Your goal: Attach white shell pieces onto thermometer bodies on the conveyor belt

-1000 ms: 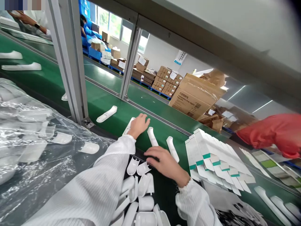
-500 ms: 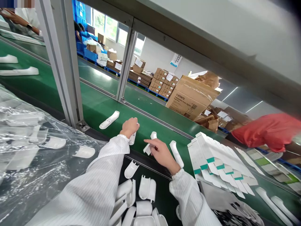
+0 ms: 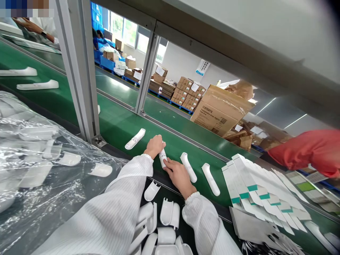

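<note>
On the green conveyor belt, my left hand (image 3: 155, 146) is closed round the top end of a slim white handheld device (image 3: 162, 158). My right hand (image 3: 180, 176) touches the lower end of the same device with bent thumb and fingers. Just right of it lies another white device (image 3: 189, 168), and beyond that a third device (image 3: 211, 180). One more device (image 3: 135, 139) rests on the belt to the left. Below my hands sits a loose white U-shaped cover (image 3: 152, 191), above a heap of similar white covers (image 3: 166, 235).
A clear plastic bag (image 3: 66, 191) of white parts lies at left. Overlapping white cartons (image 3: 261, 187) and a grey pouch (image 3: 248, 223) are at right. A metal post (image 3: 79, 71) stands beyond the bag. A person in a red sleeve (image 3: 305, 152) is at far right.
My right hand has moved off the neighbouring device and onto the one in my left hand. The devices on the belt appear further right in the view.
</note>
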Demonstrator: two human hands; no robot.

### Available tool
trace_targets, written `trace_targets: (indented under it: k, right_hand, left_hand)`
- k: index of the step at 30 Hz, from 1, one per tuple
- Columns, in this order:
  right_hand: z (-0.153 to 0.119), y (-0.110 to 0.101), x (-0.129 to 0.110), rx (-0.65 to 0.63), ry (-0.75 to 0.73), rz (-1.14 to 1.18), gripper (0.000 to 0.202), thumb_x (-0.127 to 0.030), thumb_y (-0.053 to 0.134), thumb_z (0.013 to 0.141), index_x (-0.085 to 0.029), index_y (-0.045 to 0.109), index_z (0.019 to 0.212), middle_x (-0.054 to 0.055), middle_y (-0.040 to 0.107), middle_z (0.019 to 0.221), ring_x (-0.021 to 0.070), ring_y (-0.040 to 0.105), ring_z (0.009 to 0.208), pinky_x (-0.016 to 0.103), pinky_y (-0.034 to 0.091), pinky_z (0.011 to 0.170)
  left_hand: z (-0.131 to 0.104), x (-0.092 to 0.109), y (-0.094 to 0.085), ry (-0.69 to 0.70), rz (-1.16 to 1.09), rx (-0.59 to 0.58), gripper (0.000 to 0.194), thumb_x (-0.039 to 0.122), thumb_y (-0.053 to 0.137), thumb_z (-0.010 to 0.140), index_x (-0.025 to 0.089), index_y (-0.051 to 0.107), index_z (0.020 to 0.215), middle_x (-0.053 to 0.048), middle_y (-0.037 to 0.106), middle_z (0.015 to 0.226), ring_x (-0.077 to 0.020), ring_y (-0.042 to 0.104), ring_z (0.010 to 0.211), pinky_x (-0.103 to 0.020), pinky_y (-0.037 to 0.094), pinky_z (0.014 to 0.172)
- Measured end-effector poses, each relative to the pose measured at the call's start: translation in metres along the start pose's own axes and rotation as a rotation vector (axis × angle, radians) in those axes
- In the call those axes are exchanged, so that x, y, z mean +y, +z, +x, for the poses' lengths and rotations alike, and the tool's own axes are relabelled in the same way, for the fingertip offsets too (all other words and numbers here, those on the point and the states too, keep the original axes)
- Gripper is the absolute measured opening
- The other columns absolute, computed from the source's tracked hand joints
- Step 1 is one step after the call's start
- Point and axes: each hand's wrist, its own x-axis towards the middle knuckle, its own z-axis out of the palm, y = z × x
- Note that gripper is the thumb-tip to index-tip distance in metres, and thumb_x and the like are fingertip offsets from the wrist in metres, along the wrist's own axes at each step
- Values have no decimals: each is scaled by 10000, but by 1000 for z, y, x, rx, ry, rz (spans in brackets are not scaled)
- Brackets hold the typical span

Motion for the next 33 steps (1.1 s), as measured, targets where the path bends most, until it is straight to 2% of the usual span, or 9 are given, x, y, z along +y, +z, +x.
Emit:
trace_targets:
  k: [6,8,11,14,17,20,23,26,33]
  right_hand:
    - [0,-22,-10,12,38,-146,361,-256,604,947,-263,643,1305,51,596,1383,300,525,1257,437,446,1048]
    - [-5,-31,-29,11,-70,-74,352,-220,574,958,-284,642,1298,26,592,1385,254,544,1198,389,457,1019]
    - [-15,-34,-63,-168,-412,45,333,-176,555,955,-307,663,1242,-10,643,1293,181,563,1084,299,455,962]
    - [-18,-28,-83,-316,-541,-15,175,-190,584,936,-240,729,1021,16,713,1042,188,560,935,298,454,870]
    - [-13,-28,-79,-310,-458,22,132,-151,567,914,-197,690,904,22,687,868,176,565,836,284,451,794]
    - [-5,-34,-58,-130,-249,224,256,-68,496,860,-197,651,1016,10,671,894,149,584,762,261,461,728]
    - [10,-32,-33,96,-68,383,479,-24,407,813,-214,652,1180,21,670,999,136,600,709,274,494,730]
    - [26,-19,-18,221,55,442,480,-81,398,854,-216,679,1220,61,669,1096,162,645,781,311,537,782]
    - [39,13,-26,102,-55,234,433,-210,473,954,-201,585,1372,120,561,1406,254,532,1297,397,423,1100]
  left_hand:
    - [-11,6,-7,47,-89,-78,367,497,484,930,208,633,1099,-105,683,1087,-287,649,1009,-366,500,835]
    - [-12,3,-23,60,-127,38,417,534,434,949,236,610,1181,-90,667,1147,-270,630,1035,-366,497,855]
    - [-10,-8,-51,51,-39,309,427,484,431,958,228,571,1271,-108,602,1271,-292,541,1163,-401,470,929]
    - [-6,-25,-64,-71,70,360,462,460,495,927,231,545,1324,-127,526,1375,-347,438,1259,-478,433,980]
    - [-3,-39,-57,-129,111,166,442,392,540,903,269,542,1327,-122,550,1352,-359,455,1248,-487,448,955]
    - [0,-41,-45,-131,92,19,352,259,528,885,262,590,1231,-118,643,1192,-327,577,1128,-424,498,862]
    - [3,-37,-40,-186,47,44,296,210,532,851,214,604,1138,-134,670,1086,-318,646,1016,-389,515,791]
    - [5,-35,-37,-203,9,82,270,256,553,845,178,588,1102,-156,654,1096,-330,650,1008,-391,520,789]
    - [8,-37,-27,-212,-38,120,299,297,566,839,136,564,1091,-184,625,1125,-331,647,1018,-394,519,824]
